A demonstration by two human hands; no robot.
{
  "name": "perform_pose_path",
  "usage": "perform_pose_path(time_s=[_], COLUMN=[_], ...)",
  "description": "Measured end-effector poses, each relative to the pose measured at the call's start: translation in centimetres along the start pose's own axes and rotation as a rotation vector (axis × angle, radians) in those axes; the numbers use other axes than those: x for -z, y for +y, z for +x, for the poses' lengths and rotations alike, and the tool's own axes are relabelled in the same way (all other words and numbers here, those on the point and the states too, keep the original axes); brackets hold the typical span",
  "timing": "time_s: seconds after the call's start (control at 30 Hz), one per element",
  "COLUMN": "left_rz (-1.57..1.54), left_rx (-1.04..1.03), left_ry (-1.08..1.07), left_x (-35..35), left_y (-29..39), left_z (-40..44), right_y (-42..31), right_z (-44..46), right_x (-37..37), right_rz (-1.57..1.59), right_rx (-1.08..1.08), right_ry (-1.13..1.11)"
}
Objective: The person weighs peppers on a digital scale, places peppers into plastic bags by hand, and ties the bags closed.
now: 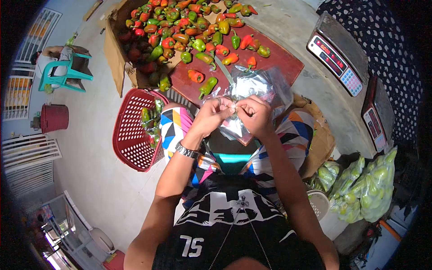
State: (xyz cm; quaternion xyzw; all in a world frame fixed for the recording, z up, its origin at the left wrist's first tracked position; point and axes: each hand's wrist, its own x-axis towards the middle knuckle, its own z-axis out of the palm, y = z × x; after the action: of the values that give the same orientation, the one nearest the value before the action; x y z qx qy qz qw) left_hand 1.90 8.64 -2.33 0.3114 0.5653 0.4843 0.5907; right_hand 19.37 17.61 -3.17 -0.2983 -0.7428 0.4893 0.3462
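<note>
My left hand (215, 116) and my right hand (255, 115) meet over my lap, fingertips pinched on a clear plastic bag (256, 83). The bag spreads above and below the fingers, shiny and crumpled, over the near edge of a red board (283, 67). What lies inside it is hard to make out. A knife (224, 70) lies on the board, its end passing under the plastic. Red, green and orange peppers (195, 76) are scattered over the board, with a large pile in a cardboard box (115, 56) behind.
A red perforated basket (135, 130) with bagged peppers stands at my left. On the right are two digital scales (335, 60) and bags of green produce (375, 186). Farther left, a person (53, 60) is by a teal chair (67, 74), near a red bucket (55, 118).
</note>
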Motion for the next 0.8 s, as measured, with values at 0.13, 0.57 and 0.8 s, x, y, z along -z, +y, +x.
perform_pose_path(time_s=[0.13, 0.57, 0.8], left_rz=[-0.112, 0.153, 0.473], left_rx=[0.005, -0.112, -0.304], left_ry=[0.052, 0.084, 0.218], left_x=[-0.1, -0.9, -1.4], left_y=[-1.6, -0.5, -0.3], left_z=[0.7, -0.3, -0.5], right_y=[0.3, 0.2, 0.1], right_z=[-1.9, -2.1, -0.8], right_x=[-2.1, -2.0, -0.9], right_rz=[-0.124, -0.203, -0.267], right_rx=[0.013, 0.055, 0.226], right_ry=[0.19, 0.137, 0.017])
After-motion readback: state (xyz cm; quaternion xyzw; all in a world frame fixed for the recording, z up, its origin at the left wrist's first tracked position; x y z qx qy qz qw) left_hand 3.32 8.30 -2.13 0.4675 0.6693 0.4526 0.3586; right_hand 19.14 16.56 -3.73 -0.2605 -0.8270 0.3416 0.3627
